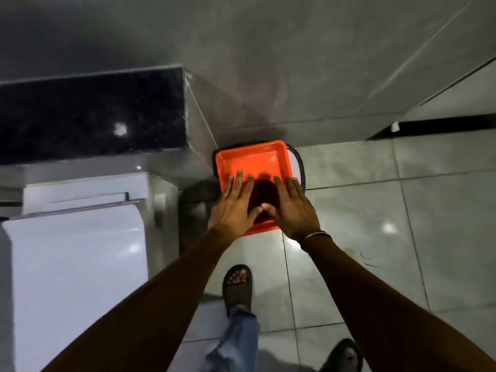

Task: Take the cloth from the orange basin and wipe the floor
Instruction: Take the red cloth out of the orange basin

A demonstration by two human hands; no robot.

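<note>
An orange square basin (252, 157) stands on the tiled floor (375, 210) against the wall, beside a tiled ledge. Something dark red, likely the cloth (264, 194), lies in the basin's near half, in shadow between my hands. My left hand (233, 208) and my right hand (291, 208) hover over the basin side by side, palms down, fingers spread, thumbs nearly touching. Neither hand grips anything. A thin bangle sits on my right wrist.
A black stone countertop (88, 114) and a white appliance (75, 251) fill the left side. A dark hose loop (300, 162) curves behind the basin. My feet in black sandals (237, 285) stand on the glossy grey tiles. A grey tiled wall (295, 63) rises behind.
</note>
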